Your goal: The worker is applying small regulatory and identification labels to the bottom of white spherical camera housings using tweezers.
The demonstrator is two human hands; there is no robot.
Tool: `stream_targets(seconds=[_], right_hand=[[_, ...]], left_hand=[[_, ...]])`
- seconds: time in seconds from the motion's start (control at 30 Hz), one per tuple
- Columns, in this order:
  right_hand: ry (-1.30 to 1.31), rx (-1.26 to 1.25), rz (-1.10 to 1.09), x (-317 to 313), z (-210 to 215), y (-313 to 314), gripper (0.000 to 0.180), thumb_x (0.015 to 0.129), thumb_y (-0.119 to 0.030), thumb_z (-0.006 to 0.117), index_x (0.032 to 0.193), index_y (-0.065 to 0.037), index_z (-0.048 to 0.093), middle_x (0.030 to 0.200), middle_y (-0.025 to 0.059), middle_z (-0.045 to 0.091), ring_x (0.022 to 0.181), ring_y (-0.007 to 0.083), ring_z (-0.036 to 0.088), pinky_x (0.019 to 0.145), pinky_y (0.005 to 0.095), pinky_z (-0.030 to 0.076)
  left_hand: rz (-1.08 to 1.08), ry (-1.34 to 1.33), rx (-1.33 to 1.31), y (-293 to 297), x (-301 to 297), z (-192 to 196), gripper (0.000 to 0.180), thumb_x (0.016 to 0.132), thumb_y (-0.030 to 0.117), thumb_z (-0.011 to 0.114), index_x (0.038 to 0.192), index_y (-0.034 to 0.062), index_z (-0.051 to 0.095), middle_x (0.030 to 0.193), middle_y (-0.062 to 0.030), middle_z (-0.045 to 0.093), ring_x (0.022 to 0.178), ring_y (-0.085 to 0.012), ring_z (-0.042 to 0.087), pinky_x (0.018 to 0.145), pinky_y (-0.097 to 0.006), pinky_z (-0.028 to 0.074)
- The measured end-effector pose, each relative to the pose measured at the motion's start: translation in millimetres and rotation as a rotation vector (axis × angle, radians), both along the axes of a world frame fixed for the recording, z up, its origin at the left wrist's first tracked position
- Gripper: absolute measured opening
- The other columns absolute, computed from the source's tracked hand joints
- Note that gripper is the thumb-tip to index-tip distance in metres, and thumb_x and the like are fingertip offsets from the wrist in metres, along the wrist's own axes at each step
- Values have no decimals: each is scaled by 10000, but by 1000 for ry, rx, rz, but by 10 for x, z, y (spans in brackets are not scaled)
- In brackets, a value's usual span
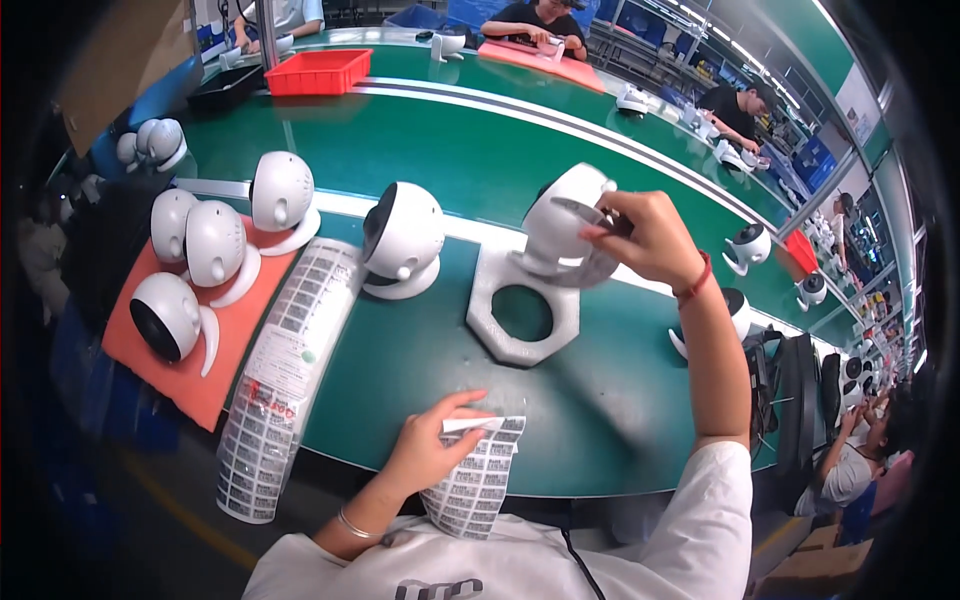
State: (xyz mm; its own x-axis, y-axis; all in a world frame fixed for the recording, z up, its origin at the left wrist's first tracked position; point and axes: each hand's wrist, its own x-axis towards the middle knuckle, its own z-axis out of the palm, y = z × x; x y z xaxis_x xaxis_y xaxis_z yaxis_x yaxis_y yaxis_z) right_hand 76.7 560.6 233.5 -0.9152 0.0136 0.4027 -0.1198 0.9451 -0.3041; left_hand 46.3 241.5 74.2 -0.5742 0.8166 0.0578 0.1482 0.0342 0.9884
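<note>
The right hand (650, 238) is closed around the rim of a white, ball-shaped plastic camera unit on a round base (562, 228), holding it tilted above a white hexagonal foam ring with a round hole (522, 315) that lies on the green worktop (450, 160). The left hand (432, 448), at six o'clock from that ring, pinches the peeled corner of a sheet of small printed labels (475, 480) at the worktop's near edge.

At nine o'clock from the held unit stands another white ball-shaped unit with a dark front (402, 240), upright and untouched. Further toward nine o'clock, four more white units (215, 245) sit or lie on an orange mat (190, 360), beside a long clear sleeve of label sheets (285, 370).

Judging by this, the work seems to be partway: one unit is in hand with a label being lifted, while five others wait close by. Whether any of those already carries a label cannot be told.
</note>
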Motion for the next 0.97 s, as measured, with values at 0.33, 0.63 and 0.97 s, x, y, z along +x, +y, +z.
stream_targets(seconds=[0.33, 0.63, 0.97], right_hand=[[-61, 647, -572, -923, -1627, 1177, 106, 873, -136, 500, 899, -116, 601, 798, 90, 669, 696, 272, 681, 585, 408, 537], [-119, 252, -680, -4, -1616, 598, 189, 881, -249, 558, 998, -101, 576, 799, 161, 663, 733, 379, 649, 628, 490, 524], [-678, 272, -1093, 2029, -1530, 711, 509, 851, -171, 498, 1353, -109, 449, 821, 184, 689, 725, 364, 682, 624, 473, 546]], left_hand=[[-12, 49, -16, 23, 12, 3, 414, 837, 6, 661, 1233, 12, 541, 1019, -107, 713, 894, -122, 668, 781, -260, 535], [24, -59, -35, 56, 69, -2, 385, 830, -26, 664, 1199, -27, 557, 1010, -131, 707, 879, -128, 652, 775, -264, 528], [10, -43, -54, 93, 58, 6, 441, 812, -41, 651, 1234, -27, 525, 1025, -148, 692, 918, -151, 643, 819, -270, 510]])
